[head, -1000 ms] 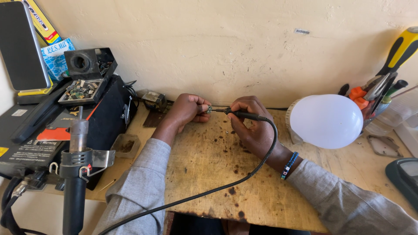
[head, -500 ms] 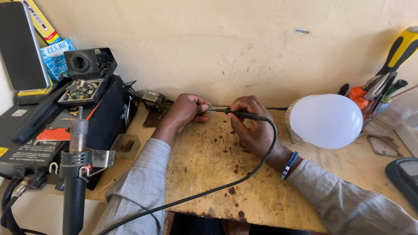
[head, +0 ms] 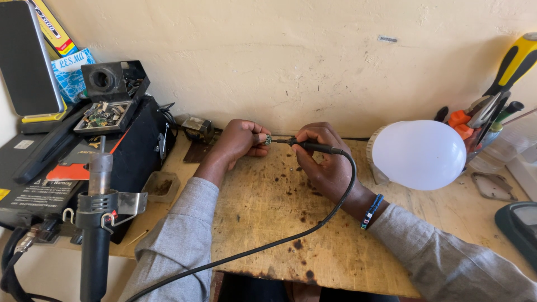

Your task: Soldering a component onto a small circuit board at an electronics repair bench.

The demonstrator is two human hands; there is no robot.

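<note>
My left hand is closed around a small electronic part, pinched at the fingertips near the wall. My right hand grips a black soldering iron like a pen, and its tip touches the small part. The iron's black cable runs from my right hand down across the scorched wooden board to the front edge. Both forearms in grey sleeves rest on the board.
A black rework station with a hot-air wand in its holder stands at the left. A small tray of parts sits on it. A white bulb lies at the right, with screwdrivers and pliers behind.
</note>
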